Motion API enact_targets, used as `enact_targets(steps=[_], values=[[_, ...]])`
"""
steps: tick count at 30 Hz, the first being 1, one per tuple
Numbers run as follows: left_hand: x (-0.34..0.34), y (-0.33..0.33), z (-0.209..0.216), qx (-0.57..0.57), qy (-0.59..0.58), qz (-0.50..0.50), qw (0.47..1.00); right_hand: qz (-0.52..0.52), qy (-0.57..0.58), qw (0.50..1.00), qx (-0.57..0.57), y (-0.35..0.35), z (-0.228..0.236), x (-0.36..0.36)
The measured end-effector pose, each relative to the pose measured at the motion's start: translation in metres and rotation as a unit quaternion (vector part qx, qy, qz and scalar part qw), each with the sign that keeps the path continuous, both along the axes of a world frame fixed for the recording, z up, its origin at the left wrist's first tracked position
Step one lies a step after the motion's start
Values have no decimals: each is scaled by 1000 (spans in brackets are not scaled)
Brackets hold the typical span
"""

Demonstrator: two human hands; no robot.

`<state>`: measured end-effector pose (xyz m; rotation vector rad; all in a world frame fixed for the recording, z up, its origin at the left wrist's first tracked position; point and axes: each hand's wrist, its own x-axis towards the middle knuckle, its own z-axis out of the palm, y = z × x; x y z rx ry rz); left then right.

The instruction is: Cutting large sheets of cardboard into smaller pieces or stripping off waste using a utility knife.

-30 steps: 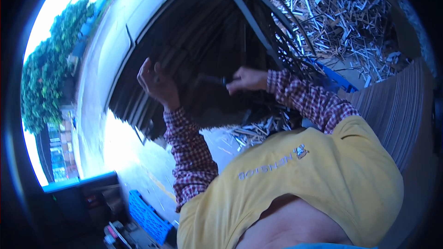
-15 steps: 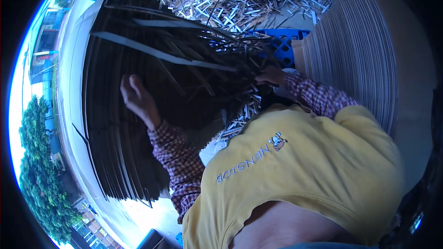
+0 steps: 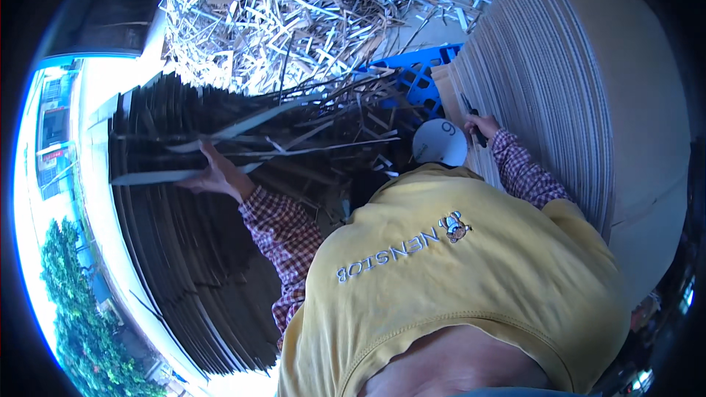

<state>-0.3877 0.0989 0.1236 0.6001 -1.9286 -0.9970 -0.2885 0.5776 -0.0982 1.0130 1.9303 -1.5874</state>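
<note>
My left hand (image 3: 220,178) is at a tall stack of dark cardboard sheets (image 3: 176,250), thumb and fingers apart. A pale cardboard strip (image 3: 151,176) passes by its fingertips; whether the fingers touch it is unclear. More long strips (image 3: 257,119) lie across the stack's far part. My right hand (image 3: 483,129) is closed around a slim black-handled knife (image 3: 476,119), its tip pointing away from me. That hand is beside the edges of a second tall stack of brown cardboard sheets (image 3: 544,81) on the right.
A large heap of cut cardboard strips (image 3: 272,22) covers the floor beyond. A blue plastic crate (image 3: 419,77) stands between the stacks, and nearer to me a white round disc (image 3: 439,142) shows. Trees (image 3: 81,301) and buildings appear outside at the left.
My right hand has moved right, from the dark strips to beside the brown stack, uncovering the white disc. My left hand is now among pale strips. The whole view has shifted.
</note>
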Motion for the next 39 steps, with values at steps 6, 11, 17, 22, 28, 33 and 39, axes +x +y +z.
enact_targets(steps=[6,11,17,22,28,33,39], values=[[13,-5,17,23,-11,-55,998,4,34,998,-52,4,-20,-15],[24,-18,42,-4,-138,-124,983,107,39,993,-8,3,-6,-27],[-9,11,38,103,-15,-128,986,104,-1,995,-6,1,-38,-64],[-51,38,26,173,61,32,983,155,-12,988,15,-10,-60,-157],[-70,-22,-54,126,111,136,976,267,-12,962,54,-27,-53,-321],[-98,-37,-39,80,109,173,976,237,62,966,79,-56,-26,-440],[-142,6,-39,33,91,127,987,218,103,968,66,-69,-26,-479]])
